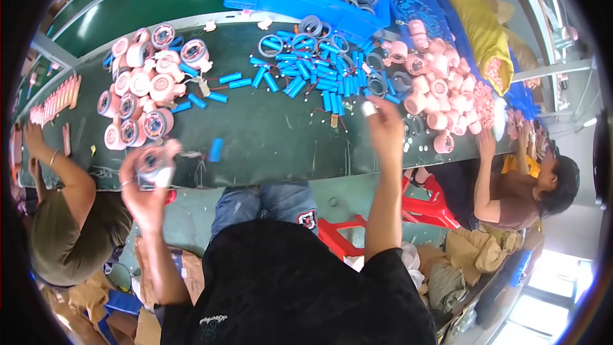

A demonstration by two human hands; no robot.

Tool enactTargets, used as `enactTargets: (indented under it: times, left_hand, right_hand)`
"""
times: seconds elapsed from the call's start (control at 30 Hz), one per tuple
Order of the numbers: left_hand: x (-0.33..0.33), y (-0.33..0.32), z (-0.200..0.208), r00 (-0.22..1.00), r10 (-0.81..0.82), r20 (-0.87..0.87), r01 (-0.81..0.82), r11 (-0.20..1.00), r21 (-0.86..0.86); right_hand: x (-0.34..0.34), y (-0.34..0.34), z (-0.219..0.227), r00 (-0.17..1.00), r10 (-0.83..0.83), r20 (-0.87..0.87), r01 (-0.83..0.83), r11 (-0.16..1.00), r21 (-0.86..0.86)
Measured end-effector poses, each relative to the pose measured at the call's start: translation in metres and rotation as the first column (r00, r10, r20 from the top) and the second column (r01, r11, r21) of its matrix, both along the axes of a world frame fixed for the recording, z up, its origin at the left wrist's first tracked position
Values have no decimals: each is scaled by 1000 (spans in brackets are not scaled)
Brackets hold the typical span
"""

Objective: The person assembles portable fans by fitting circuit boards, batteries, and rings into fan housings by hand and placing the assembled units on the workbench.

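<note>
As the head view is showing, the left hand [143,193] is gripping a pink housing [152,160] at nine o'clock from centre; thin wires [189,154] are apparently linking it to a single blue cylinder [216,150] lying at its three o'clock. The right hand [385,126] is hovering well apart at two o'clock, near a pile of blue cylinders [300,76]; whether it is holding anything cannot be told. The housing is probably feeling light, stiff and smooth; its round rim is likely offering the surest hold, the wires being fragile.
</note>
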State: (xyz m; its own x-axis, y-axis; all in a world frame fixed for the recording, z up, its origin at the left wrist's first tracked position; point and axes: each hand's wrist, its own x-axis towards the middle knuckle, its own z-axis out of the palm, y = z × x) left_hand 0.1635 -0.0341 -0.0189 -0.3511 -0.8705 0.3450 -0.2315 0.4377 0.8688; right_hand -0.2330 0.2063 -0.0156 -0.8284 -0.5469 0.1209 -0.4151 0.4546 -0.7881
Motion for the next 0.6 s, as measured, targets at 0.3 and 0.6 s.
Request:
enactTargets:
  times: [0.3,0.6]
  left_hand:
    - [85,-47,-28,811,512,282,-466,858,-216]
    - [70,-103,-47,766,583,270,-597,801,-35]
  right_hand:
    - [-203,132,-74,621,210,-755,195,892,409]
    - [-156,88,-10,880,-155,-449,337,869,362]
